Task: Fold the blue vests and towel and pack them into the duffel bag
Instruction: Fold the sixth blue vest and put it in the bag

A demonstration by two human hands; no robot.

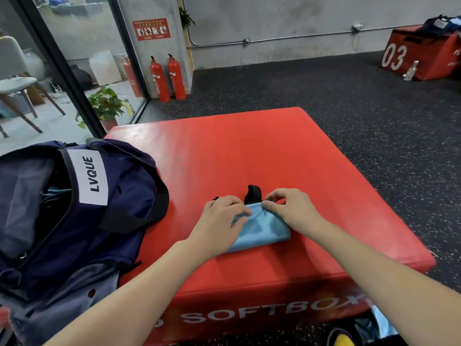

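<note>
Blue vest (pixel 262 228): light blue mesh cloth, folded into a small bundle, lying on the near middle of the red soft box (pixel 249 151) that serves as the table. A black strap loop (pixel 254 193) sticks up at its far edge.

Left hand (pixel 219 221): lies on the left part of the bundle, fingers curled and gripping the cloth at its far left corner.

Right hand (pixel 289 208): at the far right corner of the bundle, thumb and fingers pinching the cloth edge just beside the black loop.

Duffel bag (pixel 82 208): dark navy, on the left side of the box, overhanging its near left edge. Top unzipped and gaping; some light blue cloth shows inside. White label (pixel 91 177) reading "LVQUE" on its upper side; black handles draped toward the right. Bag and vest lie near each other but apart.

Box: red, white lettering "SOFTBOX" on the near face; stands on dark speckled floor (pixel 349 96).

Surroundings: two red fire extinguishers (pixel 168 78) against the far wall; potted plant (pixel 107 106) at far left by a glass panel; second red box (pixel 421 56) marked "03" at far right with dark items on top; yellow shoe (pixel 341 339) at the near edge.
</note>
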